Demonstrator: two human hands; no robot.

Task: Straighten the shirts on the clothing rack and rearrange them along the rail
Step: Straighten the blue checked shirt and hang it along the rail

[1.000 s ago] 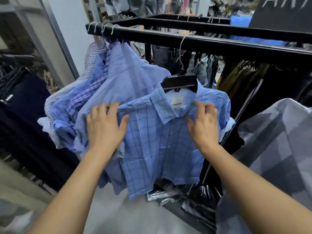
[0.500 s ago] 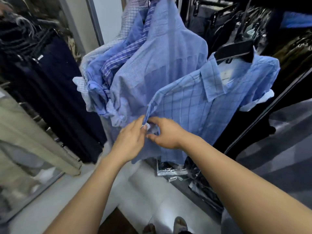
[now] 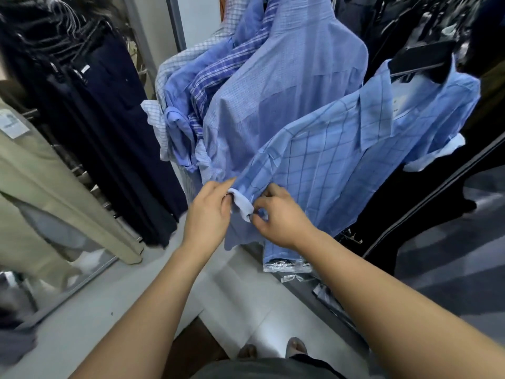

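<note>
A light blue checked shirt [image 3: 336, 160] hangs on a black hanger [image 3: 420, 61] at the right. Its left short sleeve ends in a pale rolled cuff [image 3: 241, 205]. My left hand [image 3: 209, 212] pinches the cuff from the left, and my right hand [image 3: 278, 217] pinches it from the right. Behind it a plain blue shirt [image 3: 287, 83] hangs with its back to me. Further left hang a blue plaid shirt [image 3: 218, 77] and a white checked shirt [image 3: 175, 72]. The rail is out of view.
Dark navy garments [image 3: 109, 119] and olive trousers [image 3: 49, 192] hang on a rack at the left. Black clothes [image 3: 426, 203] fill the right. Plastic-wrapped packs [image 3: 289, 265] lie on the low rack base. The pale floor [image 3: 95, 318] lies below, with my feet at the bottom.
My view dropped from the rail to the sleeve. Both hands left the shirt's shoulders, met at its left sleeve, and now pinch the cuff with more of it rolled out.
</note>
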